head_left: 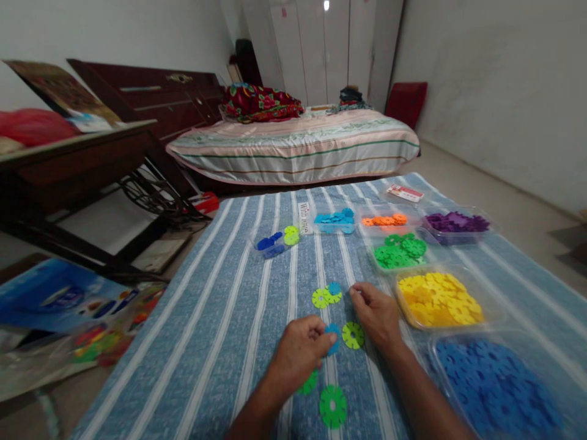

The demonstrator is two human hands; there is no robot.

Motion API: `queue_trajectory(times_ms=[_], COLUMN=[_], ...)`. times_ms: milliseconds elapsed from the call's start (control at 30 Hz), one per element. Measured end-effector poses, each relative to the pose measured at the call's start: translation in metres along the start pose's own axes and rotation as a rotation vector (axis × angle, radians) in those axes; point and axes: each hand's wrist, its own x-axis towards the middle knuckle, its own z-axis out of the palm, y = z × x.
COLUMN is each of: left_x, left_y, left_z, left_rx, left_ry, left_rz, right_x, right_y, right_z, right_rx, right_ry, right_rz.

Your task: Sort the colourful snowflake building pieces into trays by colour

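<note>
The left hand pinches a blue disc; a lime disc lies just beside, toward the table's right edge; whether the right hand grips anything, I cannot tell.

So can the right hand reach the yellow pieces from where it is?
Probably yes. The right hand is close beside the yellow pieces, and their clear tub looks open on top. Only the tub's low side stands between them, so the hand could likely go over it.
</note>
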Motion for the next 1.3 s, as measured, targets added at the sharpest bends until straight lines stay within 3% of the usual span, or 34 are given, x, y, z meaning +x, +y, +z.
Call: queue_trajectory(times_ms=[133,367,467,567,767,1033,1300], left_x=[0.038,0.127,0.152,0.156,0.132,0.101,0.103], left_y=[0.021,0.120,0.139,0.122,0.061,0.043,0.032], left_z=[-0.018,-0.040,-0.040,-0.032,-0.023,-0.024,-0.018], left_rx=[-0.074,-0.555,-0.551,-0.300,0.030,0.781,0.730], left_ry=[0.091,0.117,0.175,0.235,0.151,0.032,0.034], left_rz=[0.036,0.203,0.207,0.204,0.221,0.364,0.370], right_x=[0.000,0.000,0.000,0.001,0.001,0.001,0.001], right_y=[0.000,0.001,0.002,0.001,-0.001,-0.001,-0.003], right_z=[0.001,0.002,0.002,0.001,0.000,0.000,-0.001], right_rx=[0.009,0.019,0.017,0.031,-0.008,-0.011,0.013], right_ry=[-0.011,-0.012,-0.023,-0.022,-0.003,0.022,0.019], right_rz=[-0.003,-0.001,0.021,0.018,0.015,0.006,0.004])
